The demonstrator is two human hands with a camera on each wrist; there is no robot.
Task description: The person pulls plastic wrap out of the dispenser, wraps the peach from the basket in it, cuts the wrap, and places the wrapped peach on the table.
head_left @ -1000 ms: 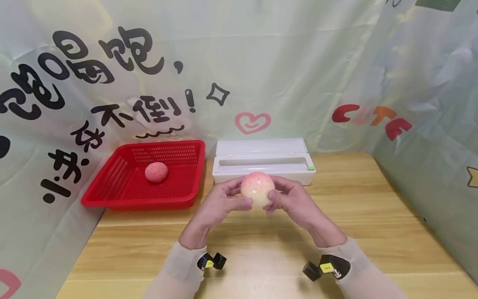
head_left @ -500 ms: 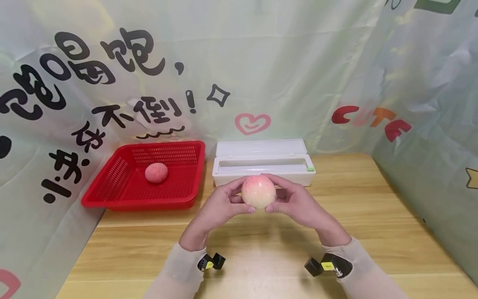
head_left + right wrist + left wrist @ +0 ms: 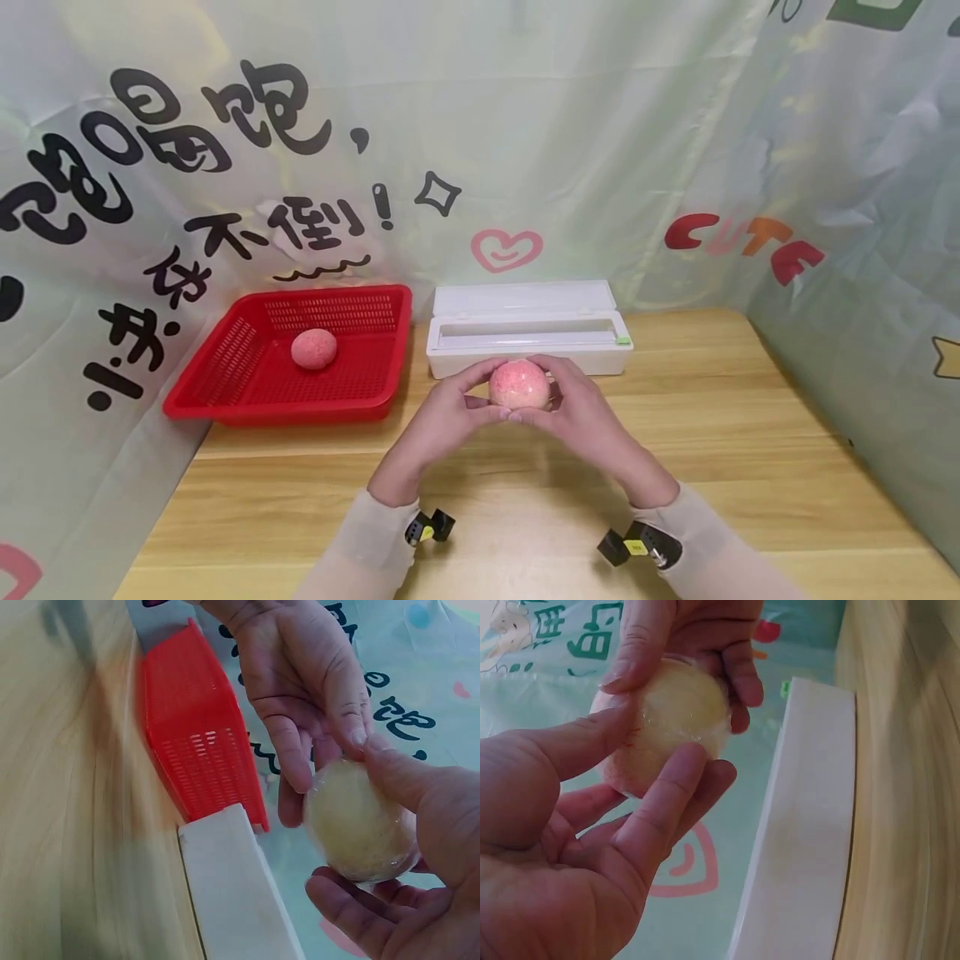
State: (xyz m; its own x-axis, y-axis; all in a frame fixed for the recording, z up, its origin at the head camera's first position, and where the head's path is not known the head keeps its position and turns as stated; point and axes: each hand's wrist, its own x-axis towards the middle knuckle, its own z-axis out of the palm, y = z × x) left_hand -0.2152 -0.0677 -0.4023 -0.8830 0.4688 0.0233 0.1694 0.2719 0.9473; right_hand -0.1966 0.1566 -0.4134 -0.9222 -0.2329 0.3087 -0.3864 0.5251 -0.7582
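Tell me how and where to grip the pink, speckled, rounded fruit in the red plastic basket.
Best from above, probably with the nearer left hand once free, gripping opposite sides of the pink fruit at its widest: it is rounded with no visible stem, and the red basket walls it in but is open on top.

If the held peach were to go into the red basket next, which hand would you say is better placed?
Probably the left hand: it holds the film-wrapped peach on the side nearer the red basket. The right hand holds the opposite side and would likely have to cross the left.
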